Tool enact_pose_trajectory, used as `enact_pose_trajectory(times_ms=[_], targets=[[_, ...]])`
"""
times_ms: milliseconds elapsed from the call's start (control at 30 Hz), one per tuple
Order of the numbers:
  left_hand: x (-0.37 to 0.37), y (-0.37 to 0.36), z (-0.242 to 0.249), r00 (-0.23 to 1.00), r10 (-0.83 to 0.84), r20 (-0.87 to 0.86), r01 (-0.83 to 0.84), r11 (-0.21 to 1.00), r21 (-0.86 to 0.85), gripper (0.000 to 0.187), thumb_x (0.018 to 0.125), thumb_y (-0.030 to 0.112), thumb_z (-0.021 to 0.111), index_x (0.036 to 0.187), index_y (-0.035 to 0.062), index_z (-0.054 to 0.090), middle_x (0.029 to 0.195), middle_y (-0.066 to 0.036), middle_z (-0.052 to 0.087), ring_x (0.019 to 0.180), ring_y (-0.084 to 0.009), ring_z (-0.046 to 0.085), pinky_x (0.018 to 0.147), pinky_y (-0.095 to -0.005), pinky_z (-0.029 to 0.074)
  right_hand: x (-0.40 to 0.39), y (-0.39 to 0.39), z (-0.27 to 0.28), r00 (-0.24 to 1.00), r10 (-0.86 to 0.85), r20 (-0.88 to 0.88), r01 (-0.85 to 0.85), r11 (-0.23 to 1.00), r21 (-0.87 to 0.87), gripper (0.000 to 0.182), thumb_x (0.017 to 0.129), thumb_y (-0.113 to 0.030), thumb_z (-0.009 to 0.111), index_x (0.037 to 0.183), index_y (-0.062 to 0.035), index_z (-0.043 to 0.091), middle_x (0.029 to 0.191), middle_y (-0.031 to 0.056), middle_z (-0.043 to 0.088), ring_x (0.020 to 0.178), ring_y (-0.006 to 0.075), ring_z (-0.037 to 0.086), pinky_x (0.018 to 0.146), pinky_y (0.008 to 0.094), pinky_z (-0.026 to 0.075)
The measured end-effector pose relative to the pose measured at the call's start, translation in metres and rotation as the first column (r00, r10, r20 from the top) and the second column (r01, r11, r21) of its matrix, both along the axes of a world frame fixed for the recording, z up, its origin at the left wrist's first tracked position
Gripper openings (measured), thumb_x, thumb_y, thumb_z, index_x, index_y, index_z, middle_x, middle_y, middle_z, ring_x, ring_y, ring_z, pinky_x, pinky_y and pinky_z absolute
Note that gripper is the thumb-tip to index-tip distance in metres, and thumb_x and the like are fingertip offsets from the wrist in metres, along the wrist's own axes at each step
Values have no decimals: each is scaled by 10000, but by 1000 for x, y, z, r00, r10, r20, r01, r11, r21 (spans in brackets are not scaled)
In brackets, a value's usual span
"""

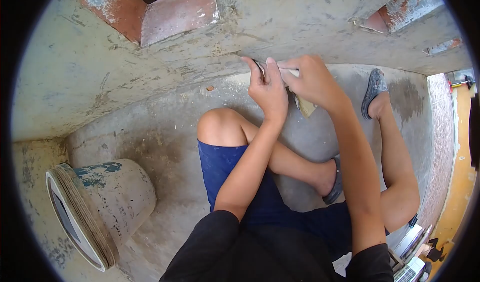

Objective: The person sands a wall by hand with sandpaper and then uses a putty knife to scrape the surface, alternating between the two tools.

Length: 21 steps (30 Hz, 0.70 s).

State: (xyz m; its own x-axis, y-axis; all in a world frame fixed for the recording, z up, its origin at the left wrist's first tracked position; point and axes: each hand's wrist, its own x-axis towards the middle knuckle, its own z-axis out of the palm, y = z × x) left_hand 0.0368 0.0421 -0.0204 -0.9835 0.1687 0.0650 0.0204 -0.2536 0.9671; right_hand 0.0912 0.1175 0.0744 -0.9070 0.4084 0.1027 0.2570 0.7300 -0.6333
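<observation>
My left hand (270, 94) is raised in front of the wall, thumb and forefinger pointing up and the other fingers curled. A dark thin edge shows by its fingertips, but I cannot make out what it belongs to. Close on its right, my right hand (311, 82) is closed, with a thin, pale, dust-covered strip between its fingers, reaching toward the left hand. Below the two hands a flat yellowish piece (305, 107) hangs down, partly hidden by them; which hand holds it does not show.
A rough plastered wall (165, 62) with recessed openings (175, 12) rises ahead. On the stained concrete floor (165, 117), a paint-spotted bucket (117, 197) lies tilted at left. A small brown chip (210, 88) is near the wall. My legs and dark clogs (374, 89) spread at right.
</observation>
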Motion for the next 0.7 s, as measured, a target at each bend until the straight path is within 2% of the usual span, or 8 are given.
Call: enact_pose_trajectory(times_ms=[167,233,367,433,500,567,667,700], targets=[[-1,2,3,998,-29,-59,26,998,-54,649,977,173,680,1477,-123,391,681,17,390,677,-58,404,586,-226,379,6,1,16,996,-67,58,68,998,-13,275,865,-188,620,1015,-9,764,789,281,654,726,437,658,707,452,520],[1,8,3,998,-47,-50,51,996,73,669,977,182,683,1489,-116,372,694,10,409,673,-68,400,585,-237,386,5,7,19,994,-44,98,44,999,2,269,863,-191,621,1000,-14,769,796,286,655,730,444,658,712,471,520],[0,4,9,1000,-13,-10,12,996,-93,670,991,202,659,1493,-120,356,713,1,431,685,-76,410,600,-249,404,0,8,13,998,-19,58,14,996,91,266,864,-190,616,999,-20,770,806,282,662,722,445,649,699,487,513],[3,-3,-3,1000,0,-5,-1,989,-149,665,995,209,650,1493,-121,358,704,6,425,676,-77,406,595,-251,400,-18,3,-12,996,83,42,-82,997,-14,278,865,-198,619,1019,-20,766,842,271,685,734,444,656,717,476,524],[-14,-4,-14,991,92,97,-94,996,12,656,998,226,639,1485,-124,374,680,18,399,655,-76,390,571,-249,380,-18,-8,-3,997,63,52,-65,997,42,271,868,-194,622,1012,-12,763,861,262,694,751,442,661,726,468,527],[-12,-5,-7,994,90,60,-90,996,-8,650,987,206,662,1476,-125,392,668,28,411,654,-63,389,563,-236,376,-15,-12,3,996,51,66,-58,993,100,265,872,-191,626,1005,-4,760,880,252,703,768,440,665,735,460,531],[-2,-14,19,989,-99,108,112,987,-117,576,1007,166,666,1456,-117,440,887,48,582,779,-49,498,699,-190,437,9,-5,-6,999,-16,-50,10,994,-108,250,880,-185,651,976,23,751,897,244,711,785,408,691,729,446,526],[-2,-13,17,989,-98,111,111,987,-119,576,1007,166,666,1456,-117,440,887,48,582,779,-49,498,699,-190,437,15,-7,-8,996,-78,-34,73,987,-144,245,894,-175,661,983,40,737,855,210,716,754,334,692,701,416,516]])
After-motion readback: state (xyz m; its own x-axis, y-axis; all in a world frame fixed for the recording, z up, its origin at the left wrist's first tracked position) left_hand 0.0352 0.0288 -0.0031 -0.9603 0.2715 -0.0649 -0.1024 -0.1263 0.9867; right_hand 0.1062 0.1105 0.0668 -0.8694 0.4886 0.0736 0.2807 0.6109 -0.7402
